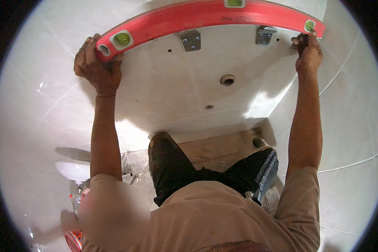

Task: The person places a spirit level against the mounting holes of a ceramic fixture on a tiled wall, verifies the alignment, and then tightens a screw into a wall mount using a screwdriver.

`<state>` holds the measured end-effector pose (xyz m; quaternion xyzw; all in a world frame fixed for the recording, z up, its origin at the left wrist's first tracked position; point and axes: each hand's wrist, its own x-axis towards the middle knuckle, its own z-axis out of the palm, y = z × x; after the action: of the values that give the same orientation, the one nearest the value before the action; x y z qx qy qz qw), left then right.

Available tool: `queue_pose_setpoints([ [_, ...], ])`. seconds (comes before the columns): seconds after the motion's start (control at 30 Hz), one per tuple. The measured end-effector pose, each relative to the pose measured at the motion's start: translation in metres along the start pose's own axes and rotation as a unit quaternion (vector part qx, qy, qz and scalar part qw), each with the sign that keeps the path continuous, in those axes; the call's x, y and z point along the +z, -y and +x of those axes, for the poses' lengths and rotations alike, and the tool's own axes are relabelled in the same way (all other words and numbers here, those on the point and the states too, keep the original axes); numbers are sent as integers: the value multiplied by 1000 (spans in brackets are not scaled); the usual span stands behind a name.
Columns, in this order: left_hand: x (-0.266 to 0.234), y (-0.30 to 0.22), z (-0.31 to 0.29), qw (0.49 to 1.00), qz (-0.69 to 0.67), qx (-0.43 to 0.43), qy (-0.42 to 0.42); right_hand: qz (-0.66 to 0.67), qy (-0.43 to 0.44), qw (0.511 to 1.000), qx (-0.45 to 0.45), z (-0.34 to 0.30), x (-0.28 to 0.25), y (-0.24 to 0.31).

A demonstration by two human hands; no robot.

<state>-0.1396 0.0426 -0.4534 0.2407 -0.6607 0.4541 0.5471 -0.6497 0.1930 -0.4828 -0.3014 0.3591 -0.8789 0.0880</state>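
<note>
A long red spirit level with green vials lies across the pale tiled wall, bowed by the lens. My left hand is closed around its left end. Near the other end, the fingers of my right hand grip the level's lower edge by a vial. Directly below the level, two metal brackets are fixed to the wall with screws; its lower edge appears to rest along their tops. Small dark drilled holes show beside the brackets.
Below the brackets, a round pipe opening and a smaller pipe fitting come out of the wall. A white washbasin is at the left, near a clear bottle and a red container. Between my knees, the dusty floor has a dark hole.
</note>
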Motion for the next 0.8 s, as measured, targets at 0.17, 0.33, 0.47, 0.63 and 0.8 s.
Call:
queue_pose_setpoints([
  [0.17, 4, -2, -2, 1000, -10, 8, -13, 0, -7, 1000, -7, 5, -2, -4],
  [0.33, 4, 1, -2, 999, -20, 22, -27, 11, -19, 1000, 4, -6, 9, 5],
  [0.47, 6, -2, -1, 999, -32, 20, -36, -7, -5, 1000, 6, -8, 7, 9],
  [0.63, 4, -2, -3, 1000, -27, -8, -11, 6, -20, 1000, 0, -8, 8, 6],
  [0.8, 2, -8, 1, 1000, -22, 6, -6, -3, -16, 1000, 6, -6, 3, 1],
])
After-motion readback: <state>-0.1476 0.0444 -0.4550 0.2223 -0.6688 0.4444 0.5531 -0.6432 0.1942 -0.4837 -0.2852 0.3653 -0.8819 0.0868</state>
